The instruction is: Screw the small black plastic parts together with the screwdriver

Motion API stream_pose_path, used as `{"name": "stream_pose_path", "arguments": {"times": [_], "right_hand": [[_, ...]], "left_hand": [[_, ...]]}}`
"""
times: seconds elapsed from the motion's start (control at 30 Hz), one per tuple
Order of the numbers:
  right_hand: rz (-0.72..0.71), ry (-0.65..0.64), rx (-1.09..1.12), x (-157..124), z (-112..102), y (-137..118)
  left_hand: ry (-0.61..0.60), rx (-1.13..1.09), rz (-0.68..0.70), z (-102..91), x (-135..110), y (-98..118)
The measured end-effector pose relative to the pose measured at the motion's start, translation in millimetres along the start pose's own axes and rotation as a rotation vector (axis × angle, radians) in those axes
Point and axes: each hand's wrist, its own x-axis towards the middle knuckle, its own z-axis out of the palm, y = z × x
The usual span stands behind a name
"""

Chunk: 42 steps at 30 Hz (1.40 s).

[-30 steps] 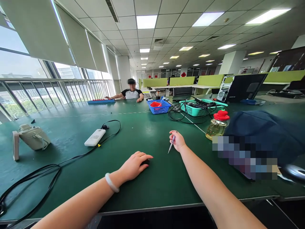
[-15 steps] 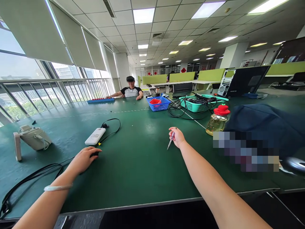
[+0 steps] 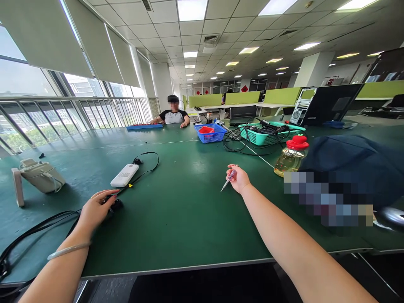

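Note:
Near the table's left front, my left hand (image 3: 96,208) curves its fingers over a small black object (image 3: 116,205), which has a black cable close by. My palm and fingers hide much of it, so its kind is unclear. My right hand (image 3: 239,179) is closed around a slim pen (image 3: 227,181), its pointed tip tilted down to the left above the green table (image 3: 176,223). Just beyond my left hand lies a white rectangular device (image 3: 125,175) with a thin black cord (image 3: 154,167) looping from its far end.
A beige case (image 3: 44,174) and black cables (image 3: 31,227) lie at left. Blue basket (image 3: 211,136), green basket (image 3: 261,138) with cables, red-lidded bottle (image 3: 288,162) and dark blue bag (image 3: 350,168) stand right. A person (image 3: 173,114) sits opposite, by a blue tray (image 3: 145,126).
My left hand has shifted left along the table, with the black object still under its fingers. The pen in my right hand has turned slightly. The far blue tray has slid right.

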Motion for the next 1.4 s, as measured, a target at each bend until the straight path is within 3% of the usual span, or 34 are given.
{"name": "stream_pose_path", "arguments": {"times": [0.13,0.23,0.5,0.77,1.1,1.4], "right_hand": [[0.012,-0.003,0.005,-1,-1,1],[0.016,-0.006,0.01,-1,-2,1],[0.026,-0.008,0.036,-4,-4,-2],[0.038,-0.017,0.05,-4,-5,-1],[0.045,-0.024,0.048,-5,-6,0],[0.037,-0.026,0.049,-6,-5,-1]], "left_hand": [[-0.054,-0.271,-0.036,-2.1,0,-4],[-0.046,-0.324,-0.065,-4.1,-2,-3],[-0.023,0.239,-0.072,-10.1,-4,1],[-0.125,0.522,0.05,2.4,2,7],[-0.196,0.641,0.019,8.2,5,5],[-0.117,0.56,0.029,9.2,3,1]]}}
